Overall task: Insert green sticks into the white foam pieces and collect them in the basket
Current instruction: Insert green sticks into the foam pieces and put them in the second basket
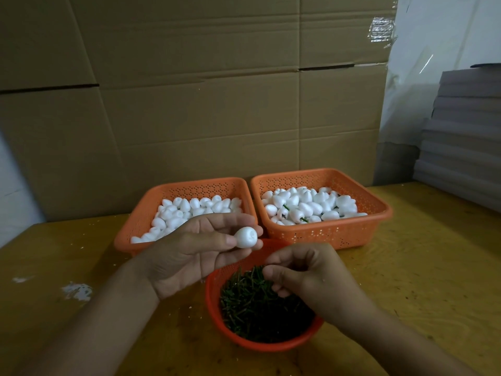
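The left hand (189, 251) pinches a white foam piece (245, 237) between thumb and fingers, above the round red bowl (214, 308) of green sticks (254, 305) on the counter (406, 280). The right hand (306, 272) has curled fingers over the sticks; whether they grasp one I cannot tell. Two orange baskets, left (127, 234) and right (325, 232), sit farther back holding foam pieces.

The foam piece (245, 237) pinched in the left hand (189, 256) looks matt white, smooth with a faint dimple. At twelve o'clock, two perforated orange plastic baskets (325, 232) carry a slight sheen. The round bowl (214, 302) is glossier orange plastic. The desk (406, 280) is yellowish, scuffed wood; corrugated cardboard (189, 104) behind is dull brown.
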A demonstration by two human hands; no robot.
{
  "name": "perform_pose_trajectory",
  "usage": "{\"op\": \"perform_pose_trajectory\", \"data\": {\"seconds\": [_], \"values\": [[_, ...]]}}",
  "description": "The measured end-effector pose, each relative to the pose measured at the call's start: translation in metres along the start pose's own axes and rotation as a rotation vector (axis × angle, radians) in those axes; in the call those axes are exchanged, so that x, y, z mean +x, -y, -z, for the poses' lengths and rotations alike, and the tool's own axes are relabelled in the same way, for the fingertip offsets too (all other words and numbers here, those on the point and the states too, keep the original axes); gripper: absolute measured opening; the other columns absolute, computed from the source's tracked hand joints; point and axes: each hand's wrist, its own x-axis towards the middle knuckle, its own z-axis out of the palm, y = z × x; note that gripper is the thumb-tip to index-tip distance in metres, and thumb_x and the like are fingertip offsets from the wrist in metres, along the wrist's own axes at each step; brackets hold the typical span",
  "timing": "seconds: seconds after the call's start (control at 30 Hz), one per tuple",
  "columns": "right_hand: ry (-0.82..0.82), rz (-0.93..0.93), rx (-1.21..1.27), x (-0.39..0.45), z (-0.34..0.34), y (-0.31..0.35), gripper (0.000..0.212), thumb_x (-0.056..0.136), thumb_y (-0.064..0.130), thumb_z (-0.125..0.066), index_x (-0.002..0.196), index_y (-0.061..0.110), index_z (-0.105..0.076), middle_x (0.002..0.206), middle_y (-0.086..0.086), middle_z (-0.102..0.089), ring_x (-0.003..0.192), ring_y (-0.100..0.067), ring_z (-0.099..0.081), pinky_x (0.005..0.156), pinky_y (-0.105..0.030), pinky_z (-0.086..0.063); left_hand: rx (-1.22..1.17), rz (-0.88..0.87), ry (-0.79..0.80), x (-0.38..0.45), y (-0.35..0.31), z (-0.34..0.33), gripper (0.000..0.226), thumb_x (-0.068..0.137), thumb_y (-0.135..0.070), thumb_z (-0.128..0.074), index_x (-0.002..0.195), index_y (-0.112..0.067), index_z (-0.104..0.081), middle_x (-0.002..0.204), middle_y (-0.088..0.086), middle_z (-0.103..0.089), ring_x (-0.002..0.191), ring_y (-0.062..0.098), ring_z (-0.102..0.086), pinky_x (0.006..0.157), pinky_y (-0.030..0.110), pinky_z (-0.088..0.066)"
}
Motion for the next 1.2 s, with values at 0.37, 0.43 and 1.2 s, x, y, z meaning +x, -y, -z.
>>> {"op": "perform_pose_trajectory", "data": {"seconds": [0.37,0.43,1.2], "values": [[0.046,-0.184,0.57,0.0041,0.0046,-0.0002,0.023,0.074,-0.001,-0.068,0.096,-0.002,-0.073,0.096,-0.023,-0.074,0.077,-0.021,-0.074,0.065,-0.02,-0.059,0.072,0.019,-0.124,0.0032,0.0023,0.0005,0.031,0.08,-0.015,-0.072,0.11,-0.014,-0.077,0.102,0.01,-0.074,0.089,0.017,-0.072,0.076,0.027,-0.059],[0.032,-0.189,0.589,0.0048,0.0045,0.0001,0.018,0.082,-0.008,-0.063,0.097,-0.003,-0.072,0.096,-0.023,-0.074,0.079,-0.023,-0.075,0.065,-0.021,-0.059,0.07,0.025,-0.135,0.0033,0.0024,0.0018,0.031,0.08,-0.014,-0.071,0.111,-0.013,-0.077,0.102,0.011,-0.074,0.089,0.017,-0.071,0.077,0.027,-0.06],[-0.112,-0.008,0.166,0.0022,-0.0012,0.0013,0.02,0.097,-0.007,-0.05,0.107,0.006,-0.061,0.077,-0.004,-0.068,0.057,-0.01,-0.055,0.051,-0.018,-0.044,0.087,0.04,-0.152,0.0039,0.0043,0.0009,0.033,0.077,-0.012,-0.075,0.11,-0.012,-0.076,0.103,0.013,-0.074,0.091,0.019,-0.072,0.077,0.027,-0.059]]}}
